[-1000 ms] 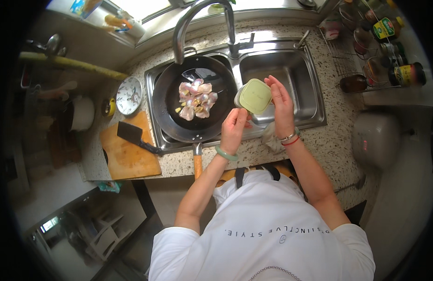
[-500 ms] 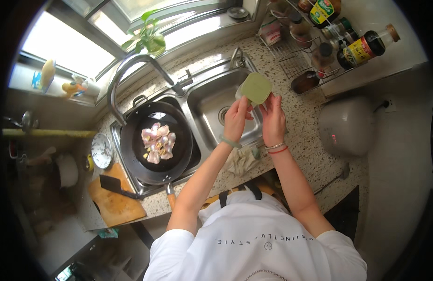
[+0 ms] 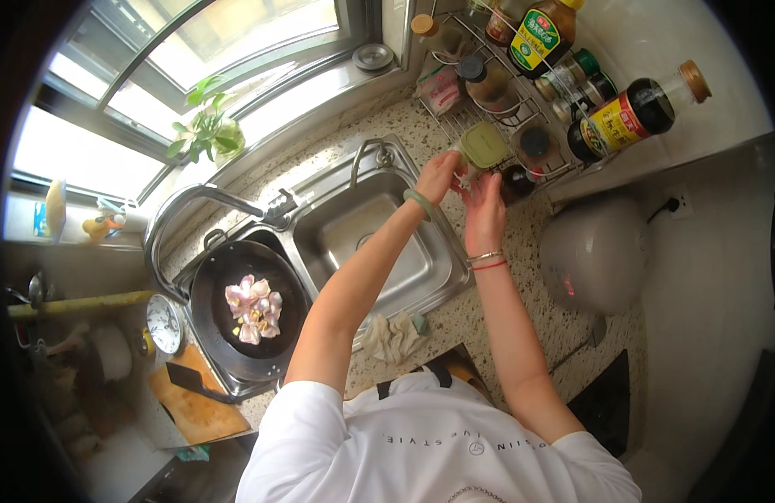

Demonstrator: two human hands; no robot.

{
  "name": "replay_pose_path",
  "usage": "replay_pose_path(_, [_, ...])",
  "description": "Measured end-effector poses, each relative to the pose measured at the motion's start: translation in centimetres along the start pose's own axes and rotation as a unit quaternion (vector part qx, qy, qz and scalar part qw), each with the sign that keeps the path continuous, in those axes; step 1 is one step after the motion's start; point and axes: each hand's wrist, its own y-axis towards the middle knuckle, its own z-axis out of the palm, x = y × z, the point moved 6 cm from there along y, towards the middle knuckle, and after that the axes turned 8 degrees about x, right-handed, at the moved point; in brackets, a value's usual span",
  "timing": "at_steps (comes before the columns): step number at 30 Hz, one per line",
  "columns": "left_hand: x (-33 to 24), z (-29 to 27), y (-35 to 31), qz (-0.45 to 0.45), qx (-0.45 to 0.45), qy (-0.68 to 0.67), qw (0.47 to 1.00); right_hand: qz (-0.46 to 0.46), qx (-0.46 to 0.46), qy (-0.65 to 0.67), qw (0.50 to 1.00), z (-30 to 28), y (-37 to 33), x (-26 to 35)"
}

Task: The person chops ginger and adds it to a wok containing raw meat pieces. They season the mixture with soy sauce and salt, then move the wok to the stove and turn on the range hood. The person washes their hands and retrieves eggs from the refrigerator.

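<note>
A small container with a pale green square lid [image 3: 485, 144] is at the edge of the wire spice rack. My left hand [image 3: 439, 175] is closed on its near left side, fingers partly hidden. Just below the container, my right hand [image 3: 485, 211] has its fingers stretched out and apart; whether its fingertips touch the container I cannot tell. Under my arms lies the right sink basin [image 3: 396, 251]. To the left, a black wok [image 3: 210, 293] rests over the other basin, holding pale raw meat pieces [image 3: 253, 308] with yellow bits.
The wire rack [image 3: 521, 92] carries several bottles and jars, including a dark sauce bottle [image 3: 635, 121]. A tall faucet [image 3: 174, 218] arches beside the wok. A black cleaver [image 3: 195, 382] lies on a wooden board [image 3: 211, 419]. A crumpled cloth [image 3: 392, 337] sits at the counter's front; a grey appliance [image 3: 593, 251] stands right.
Both hands have carried the green-lidded container from over the right basin to the spice rack. The view has shifted right, so the wok and sink appear farther left.
</note>
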Motion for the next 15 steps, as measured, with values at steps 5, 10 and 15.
replay_pose_path(5, [0.6, -0.4, 2.6, -0.037, 0.012, 0.039, 0.998, 0.006, -0.029, 0.008, 1.000, -0.2, 1.1, -0.5])
replay_pose_path(10, [1.3, -0.3, 4.3, -0.047, 0.033, 0.072, 0.996, -0.016, -0.034, -0.001, 0.999, -0.8, 2.1, -1.2])
replay_pose_path(15, [2.1, 0.4, 5.4, -0.051, 0.032, 0.062, 0.996, -0.023, -0.049, -0.004, 0.999, -1.1, 3.0, -1.2])
